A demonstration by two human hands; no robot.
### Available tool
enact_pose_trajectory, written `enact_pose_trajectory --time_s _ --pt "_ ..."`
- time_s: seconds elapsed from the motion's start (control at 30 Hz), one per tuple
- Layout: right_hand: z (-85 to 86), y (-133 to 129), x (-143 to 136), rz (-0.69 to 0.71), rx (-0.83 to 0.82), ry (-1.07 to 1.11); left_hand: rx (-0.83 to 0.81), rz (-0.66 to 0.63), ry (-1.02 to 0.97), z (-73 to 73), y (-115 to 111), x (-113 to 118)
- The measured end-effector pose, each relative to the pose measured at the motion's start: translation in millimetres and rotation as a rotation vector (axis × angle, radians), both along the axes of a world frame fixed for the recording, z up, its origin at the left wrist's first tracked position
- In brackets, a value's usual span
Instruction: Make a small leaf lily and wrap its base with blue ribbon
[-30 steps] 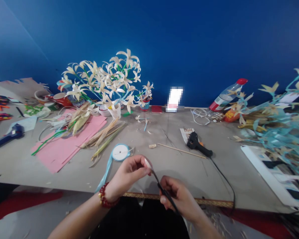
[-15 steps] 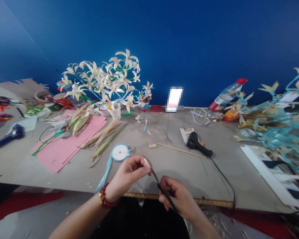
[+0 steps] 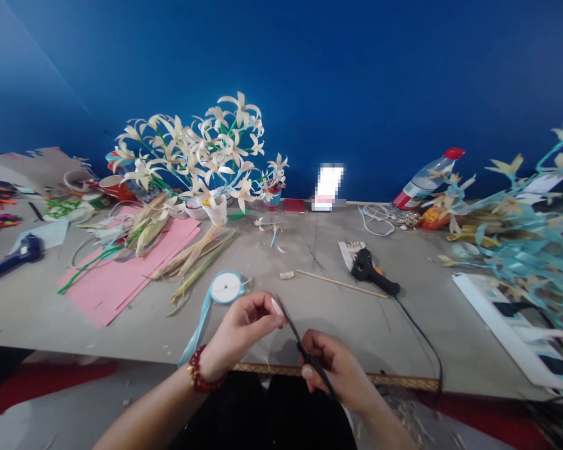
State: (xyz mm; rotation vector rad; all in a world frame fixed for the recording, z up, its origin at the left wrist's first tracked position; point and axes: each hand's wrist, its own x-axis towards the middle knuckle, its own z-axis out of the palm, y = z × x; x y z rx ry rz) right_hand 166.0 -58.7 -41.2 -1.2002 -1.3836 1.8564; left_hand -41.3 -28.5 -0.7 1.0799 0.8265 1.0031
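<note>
My left hand (image 3: pixel 246 328) is closed in a pinch over the table's front edge, thumb against forefinger. Between those fingertips sits a small whitish piece (image 3: pixel 277 307), mostly covered by the fingers, so its kind is unclear. Dark scissors (image 3: pixel 293 325) are gripped in my right hand (image 3: pixel 335 369), their blades slanting up and left. The blade tips reach right beside the left fingertips and the pale piece. Behind my left hand lies a spool of light blue ribbon (image 3: pixel 218 291), its loose end trailing toward the table's front edge.
A black glue gun (image 3: pixel 373 273) with a cord lies to the right, near a thin wooden stick (image 3: pixel 342 284). Dried husk strips (image 3: pixel 194 259) and pink paper (image 3: pixel 103 284) spread leftward. White husk-like flowers (image 3: pixel 206 147) stand behind. A white tray (image 3: pixel 492 331) is far right.
The scissors have shifted slightly up and left, and their tips now extend past my left fingertips. My left hand stays almost still.
</note>
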Motion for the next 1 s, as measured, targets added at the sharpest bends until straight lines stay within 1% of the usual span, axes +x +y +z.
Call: enact_pose_trajectory --time_s 0.33,0.77,1.0 --pt "2.4 0.8 -3.2 0.012 -0.02 -0.036 0.007 -0.044 0.021 -3.8 1.5 -3.5" --pt "-3.8 1.3 -2.4 0.022 -0.031 0.008 -0.011 -0.05 0.023 -0.2 3.7 -3.6" --pt "-6.7 1.4 -1.4 0.021 -0.046 -0.004 0.0 -0.058 0.04 -1.3 4.9 -4.1"
